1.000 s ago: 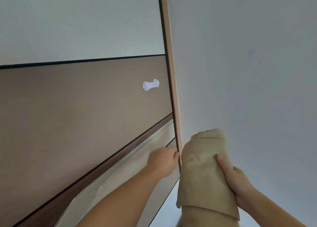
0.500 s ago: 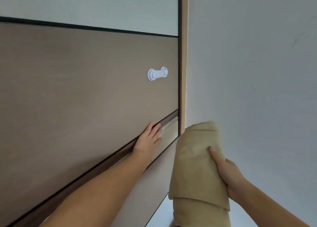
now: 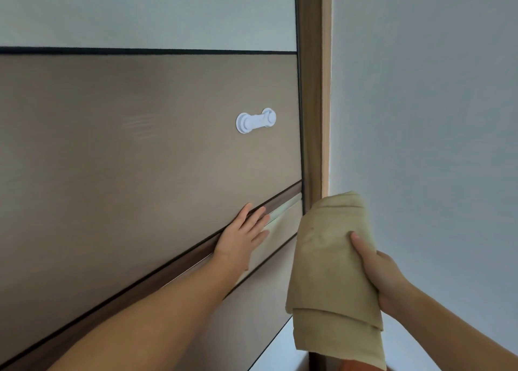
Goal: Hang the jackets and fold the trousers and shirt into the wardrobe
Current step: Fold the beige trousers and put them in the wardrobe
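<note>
A folded beige garment (image 3: 330, 261) hangs in front of the wardrobe's right edge, and my right hand (image 3: 378, 272) grips it from the right with the thumb across its front. My left hand (image 3: 242, 237) lies flat with straight fingers against the brown wardrobe door (image 3: 140, 160), its fingertips on the dark groove along the panel's lower edge. A white handle-like clip (image 3: 255, 120) sits on the door above my left hand. The wardrobe's inside is hidden.
The wardrobe's wooden side frame (image 3: 314, 90) runs upright just left of the garment. A plain pale wall (image 3: 434, 104) fills the right side. A lighter panel (image 3: 140, 11) lies above the brown door.
My left hand has moved left from the door's right edge to lie flat on the panel groove. The view has swung so the frame stands upright. The garment stays in my right hand.
</note>
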### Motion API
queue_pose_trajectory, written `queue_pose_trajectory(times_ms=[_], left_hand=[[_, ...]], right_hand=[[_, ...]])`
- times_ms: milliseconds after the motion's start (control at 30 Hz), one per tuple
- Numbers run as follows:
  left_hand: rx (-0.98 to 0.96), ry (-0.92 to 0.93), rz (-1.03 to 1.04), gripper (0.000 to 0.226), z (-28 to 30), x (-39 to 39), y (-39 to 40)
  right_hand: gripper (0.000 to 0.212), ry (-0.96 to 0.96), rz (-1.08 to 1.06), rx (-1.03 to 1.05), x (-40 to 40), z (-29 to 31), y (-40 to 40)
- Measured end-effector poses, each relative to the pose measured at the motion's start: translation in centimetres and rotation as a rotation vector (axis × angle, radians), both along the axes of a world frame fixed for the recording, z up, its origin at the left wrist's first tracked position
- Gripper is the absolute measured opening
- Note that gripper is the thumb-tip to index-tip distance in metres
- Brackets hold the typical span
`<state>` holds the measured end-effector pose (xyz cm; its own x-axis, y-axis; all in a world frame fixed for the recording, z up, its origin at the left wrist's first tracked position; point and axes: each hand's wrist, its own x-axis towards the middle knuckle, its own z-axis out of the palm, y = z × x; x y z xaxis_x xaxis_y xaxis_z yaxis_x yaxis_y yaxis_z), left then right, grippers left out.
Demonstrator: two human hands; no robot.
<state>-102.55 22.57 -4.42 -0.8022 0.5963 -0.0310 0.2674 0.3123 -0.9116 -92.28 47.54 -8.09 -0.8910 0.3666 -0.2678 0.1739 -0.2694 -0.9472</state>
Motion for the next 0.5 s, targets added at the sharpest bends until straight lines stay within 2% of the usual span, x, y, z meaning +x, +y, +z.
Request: queue_pose_trajectory(times_ms=[67,200,400,500], left_hand=[[0.031,-0.022,0.013,0.088,0.0,1.1,-1.4],[0.186,-0.109,-0.073,0.068,1.8,2.7,-2.4],[-0.051,0.010,-0.109,0.076,5.1,0.3,1.8],[-0.199,0.051,-0.065,0.094,5.6,-1.4,4.0]], right_hand=[[0.051,0.007,0.009,-0.007,0.3,0.3,0.1],[0.056,0.018,0.026,-0.039,0.9,0.6,0.5],[0.063,0.034,0.040,-0.054,1.0,0.0,1.9],[0.060,0.041,0.053,-0.064,0.8,-0.2,2.3]])
